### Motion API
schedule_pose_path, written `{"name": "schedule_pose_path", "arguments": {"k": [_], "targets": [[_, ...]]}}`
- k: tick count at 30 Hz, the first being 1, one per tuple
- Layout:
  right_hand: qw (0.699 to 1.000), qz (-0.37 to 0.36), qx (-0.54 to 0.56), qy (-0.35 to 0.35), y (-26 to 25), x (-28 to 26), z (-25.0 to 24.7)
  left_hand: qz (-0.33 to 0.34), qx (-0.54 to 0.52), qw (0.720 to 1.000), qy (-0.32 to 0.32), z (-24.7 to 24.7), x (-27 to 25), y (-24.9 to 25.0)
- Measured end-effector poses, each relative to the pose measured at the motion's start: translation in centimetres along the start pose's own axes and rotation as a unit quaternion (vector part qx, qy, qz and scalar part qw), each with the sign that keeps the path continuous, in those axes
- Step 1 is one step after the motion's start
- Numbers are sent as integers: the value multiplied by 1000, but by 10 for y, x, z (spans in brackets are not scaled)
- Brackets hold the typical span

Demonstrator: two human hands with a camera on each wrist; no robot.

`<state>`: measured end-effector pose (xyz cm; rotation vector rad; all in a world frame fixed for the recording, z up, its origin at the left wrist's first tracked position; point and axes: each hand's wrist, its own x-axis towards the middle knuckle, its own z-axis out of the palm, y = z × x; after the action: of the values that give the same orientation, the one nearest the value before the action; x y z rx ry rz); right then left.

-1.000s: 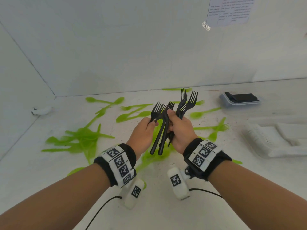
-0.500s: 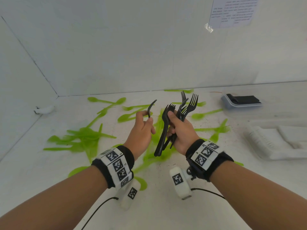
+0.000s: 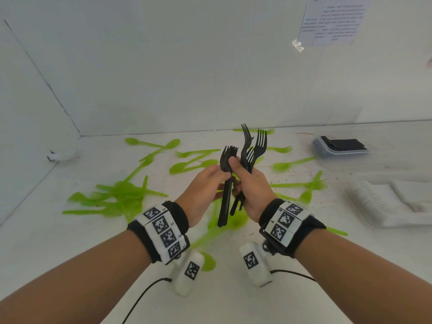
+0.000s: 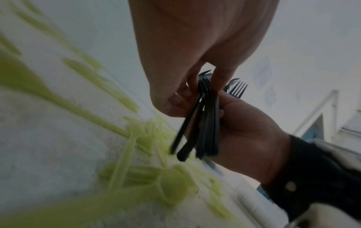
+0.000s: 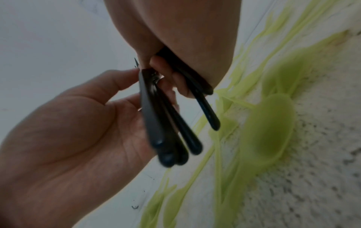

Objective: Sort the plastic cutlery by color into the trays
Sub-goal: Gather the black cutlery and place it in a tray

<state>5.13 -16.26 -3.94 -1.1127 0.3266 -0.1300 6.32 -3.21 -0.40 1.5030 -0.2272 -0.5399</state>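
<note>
Black forks (image 3: 228, 183): matte black plastic, bunched in both hands above the table (image 3: 70, 253), mid-frame in the head view. Left hand (image 3: 203, 185) has thumb and fingers pinched on a tight stack, tines flush at the top. Right hand (image 3: 254, 183) has fingers curled round a looser fan, thumb pressed on the left stack near the tines. Long axes near vertical, tines up and away from the person, handles (image 5: 170, 138) hanging down toward the table; the right bundle's handles splay slightly.

Green cutlery (image 3: 121, 195): translucent lime spoons and forks lying flat, scattered over the table at mixed angles, densest pile at left, more directly under the hands.

Trays: grey tray (image 3: 327, 152) far right with black pieces in it; white tray (image 3: 374, 202) nearer right, cut off by the frame edge.

Hard to make out: exact fork count, since the stacks overlap. Both wrist views are dim and motion-blurred; green pieces (image 4: 136, 169) there smear together. Sheet of paper (image 3: 332, 19) on the wall is unreadable.
</note>
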Motion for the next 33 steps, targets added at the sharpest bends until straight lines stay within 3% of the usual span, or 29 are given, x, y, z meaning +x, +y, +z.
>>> {"name": "schedule_pose_path", "arguments": {"k": [5, 10, 13, 19, 23, 27, 33], "targets": [[1000, 9, -3, -2, -3, 2, 0, -3, 74, 997, -38, -16, 0, 2], [1000, -2, 11, -19, 0, 0, 9, -15, 25, 997, -69, -22, -1, 1], [999, -1, -24, -26, 3, -3, 18, -54, -17, 995, -76, -23, 3, -2], [998, 13, -49, 28, 2, -3, 23, -41, -18, 999, 7, -37, 13, -5], [999, 19, -21, -33, 2, -8, 29, -51, -107, 992, 40, -50, 23, 2], [989, 73, -43, -120, 2, -17, 34, -42, -95, 995, -3, -51, 30, 8], [984, 73, -132, -99, 7, -21, 30, -23, -61, 998, 28, -38, 29, 2]]}}
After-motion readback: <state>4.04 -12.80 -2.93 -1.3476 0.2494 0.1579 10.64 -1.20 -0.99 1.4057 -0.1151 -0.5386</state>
